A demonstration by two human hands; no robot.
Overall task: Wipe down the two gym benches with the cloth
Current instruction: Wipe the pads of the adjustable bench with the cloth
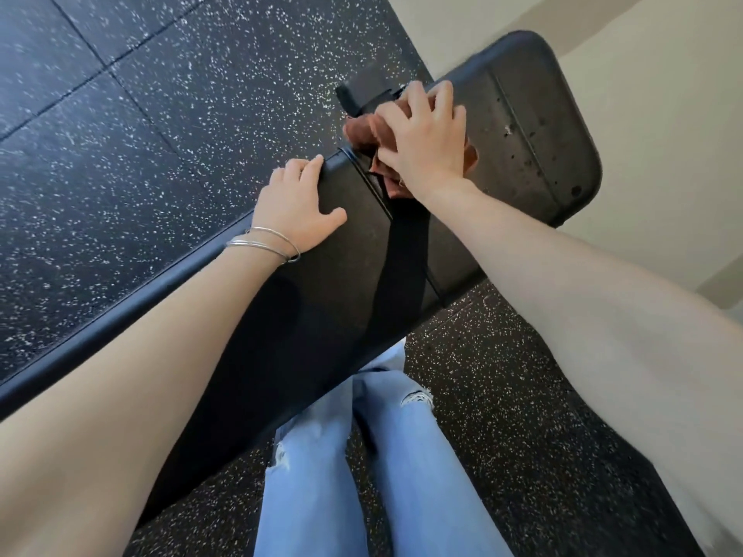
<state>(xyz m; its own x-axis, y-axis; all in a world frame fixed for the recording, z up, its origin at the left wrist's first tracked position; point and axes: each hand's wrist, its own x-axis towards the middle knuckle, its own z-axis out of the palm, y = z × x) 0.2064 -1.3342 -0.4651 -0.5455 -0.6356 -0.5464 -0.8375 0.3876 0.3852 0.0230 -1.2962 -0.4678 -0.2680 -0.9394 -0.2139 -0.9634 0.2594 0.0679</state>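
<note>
She leans over the black padded gym bench, which runs from 7 o'clock up to 1 o'clock across the speckled black rubber floor. Her left hand, at 11 o'clock, hooks its fingers over the far edge of the long back pad, thumb spread on top. Her right hand, at 12 o'clock, closes round a bunched reddish-brown cloth and presses it into the gap between that pad and the short seat pad.

That gap is the risk, I'd say. The cloth's frayed corners hang near the black metal bracket and could snag there, or fingers could get pinched if the pads shift under her weight. The seat pad looks spotted and may get missed. No second bench is in sight.
</note>
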